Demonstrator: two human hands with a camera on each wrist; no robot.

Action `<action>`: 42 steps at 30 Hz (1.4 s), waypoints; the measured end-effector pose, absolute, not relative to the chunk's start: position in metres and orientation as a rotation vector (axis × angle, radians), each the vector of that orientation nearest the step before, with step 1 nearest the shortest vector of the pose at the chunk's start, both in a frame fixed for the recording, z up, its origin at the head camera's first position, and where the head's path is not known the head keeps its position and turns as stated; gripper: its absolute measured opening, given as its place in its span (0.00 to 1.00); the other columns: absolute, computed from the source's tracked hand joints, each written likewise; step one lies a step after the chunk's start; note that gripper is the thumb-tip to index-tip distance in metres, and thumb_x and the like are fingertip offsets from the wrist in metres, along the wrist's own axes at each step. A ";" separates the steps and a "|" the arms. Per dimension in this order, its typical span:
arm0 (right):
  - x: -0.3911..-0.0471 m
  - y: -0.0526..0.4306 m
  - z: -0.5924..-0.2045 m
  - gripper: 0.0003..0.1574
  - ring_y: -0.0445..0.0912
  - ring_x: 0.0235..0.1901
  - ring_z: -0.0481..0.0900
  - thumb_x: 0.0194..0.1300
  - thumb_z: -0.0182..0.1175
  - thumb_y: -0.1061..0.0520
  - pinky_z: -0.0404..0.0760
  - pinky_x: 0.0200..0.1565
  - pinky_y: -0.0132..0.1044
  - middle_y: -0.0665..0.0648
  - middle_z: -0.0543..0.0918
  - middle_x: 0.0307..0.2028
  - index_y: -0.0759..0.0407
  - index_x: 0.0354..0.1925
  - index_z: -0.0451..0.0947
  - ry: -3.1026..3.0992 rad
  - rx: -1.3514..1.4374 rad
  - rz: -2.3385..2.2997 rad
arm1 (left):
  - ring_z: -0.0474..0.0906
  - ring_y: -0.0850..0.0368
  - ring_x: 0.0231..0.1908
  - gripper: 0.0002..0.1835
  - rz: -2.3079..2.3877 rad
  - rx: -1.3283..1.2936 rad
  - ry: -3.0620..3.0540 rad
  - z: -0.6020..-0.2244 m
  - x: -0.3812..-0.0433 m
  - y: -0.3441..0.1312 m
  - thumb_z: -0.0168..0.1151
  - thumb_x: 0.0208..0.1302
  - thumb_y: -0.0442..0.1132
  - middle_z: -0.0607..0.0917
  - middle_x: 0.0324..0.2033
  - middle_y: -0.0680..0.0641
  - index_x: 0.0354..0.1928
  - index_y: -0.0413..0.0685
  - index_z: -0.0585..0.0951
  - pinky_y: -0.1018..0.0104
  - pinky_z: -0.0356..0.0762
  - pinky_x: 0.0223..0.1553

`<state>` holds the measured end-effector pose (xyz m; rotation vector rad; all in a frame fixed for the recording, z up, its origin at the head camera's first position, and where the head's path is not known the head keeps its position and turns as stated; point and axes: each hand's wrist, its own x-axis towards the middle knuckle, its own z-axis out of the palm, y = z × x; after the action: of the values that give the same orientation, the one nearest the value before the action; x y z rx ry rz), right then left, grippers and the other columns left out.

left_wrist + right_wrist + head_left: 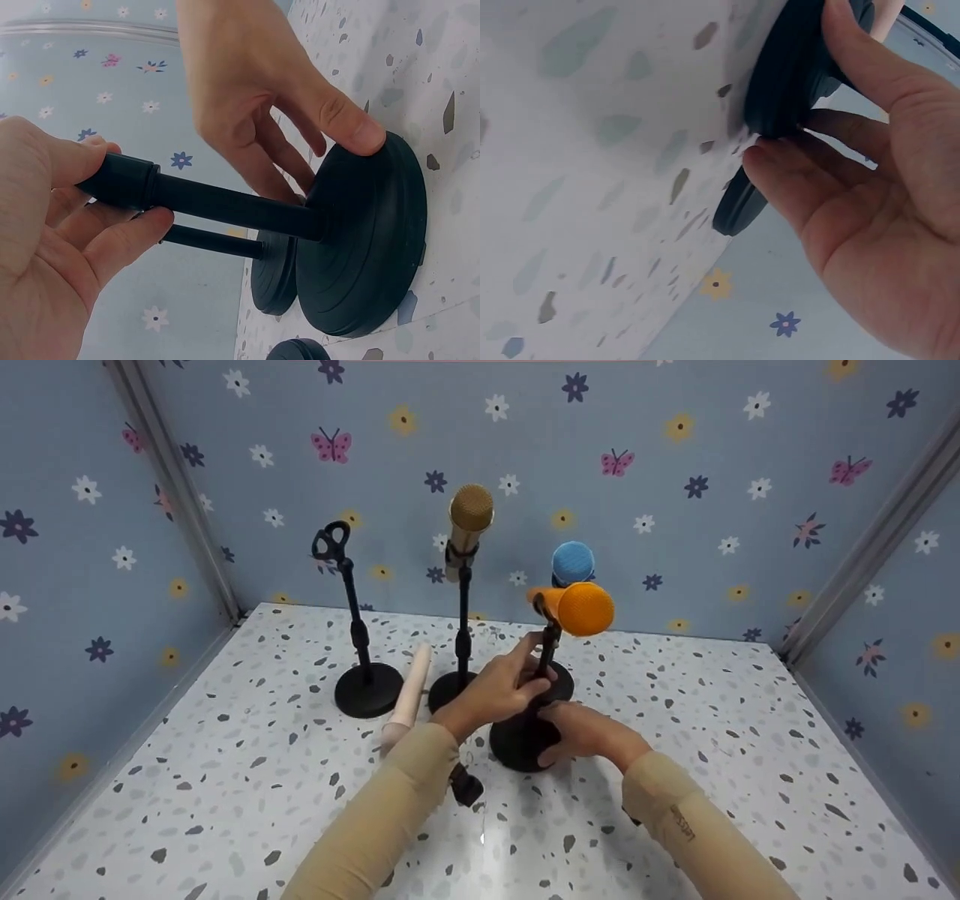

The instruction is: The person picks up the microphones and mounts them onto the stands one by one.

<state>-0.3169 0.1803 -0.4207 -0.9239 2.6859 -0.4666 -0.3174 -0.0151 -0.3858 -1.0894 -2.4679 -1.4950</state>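
Note:
My left hand (495, 688) grips the black pole (240, 208) of a desktop microphone stand just above its base. An orange microphone (585, 609) sits tilted in that stand's clip. With thumb and fingers, my right hand (589, 731) holds the rim of the same stand's round base (367, 247); the right wrist view shows the thumb on top and fingers at the edge. The base is on or very near the speckled tabletop. Close behind it stands a second stand with a blue microphone (573, 561), its base (561, 684) partly hidden by my hands.
Left of my hands, a gold microphone (472, 514) stands upright in its stand. Farther left is a stand with a bare clip (331, 541). A pale pink microphone (411, 690) lies between them. A small black piece (466, 786) lies by my left forearm. Patterned walls enclose the table (720, 735).

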 end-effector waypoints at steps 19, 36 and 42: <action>-0.314 0.163 -0.406 0.31 0.49 0.34 0.78 0.52 0.80 0.49 0.81 0.47 0.46 0.55 0.84 0.33 0.65 0.48 0.82 2.713 -0.593 -0.213 | 0.83 0.58 0.47 0.30 -1.461 -1.133 -2.477 -0.384 -0.318 -0.014 0.59 0.73 0.32 0.87 0.45 0.49 0.72 0.53 0.61 0.61 0.80 0.53; -0.315 0.166 -0.409 0.27 0.49 0.36 0.76 0.54 0.79 0.47 0.79 0.49 0.47 0.53 0.81 0.34 0.62 0.44 0.82 2.707 -0.596 -0.227 | 0.84 0.56 0.52 0.33 -1.628 -1.178 -2.344 -0.396 -0.321 -0.018 0.64 0.67 0.26 0.87 0.48 0.45 0.73 0.48 0.69 0.66 0.79 0.56; -0.315 0.167 -0.409 0.29 0.49 0.36 0.77 0.53 0.79 0.47 0.79 0.49 0.48 0.54 0.81 0.35 0.63 0.45 0.82 2.711 -0.614 -0.222 | 0.86 0.53 0.49 0.36 -1.633 -1.158 -2.264 -0.400 -0.323 -0.016 0.69 0.63 0.28 0.88 0.46 0.42 0.73 0.44 0.70 0.67 0.81 0.52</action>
<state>-0.3146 0.1672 -0.4093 -0.6143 2.7106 -0.2219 -0.3230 -0.0160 -0.3997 -1.1578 -2.2642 -1.6333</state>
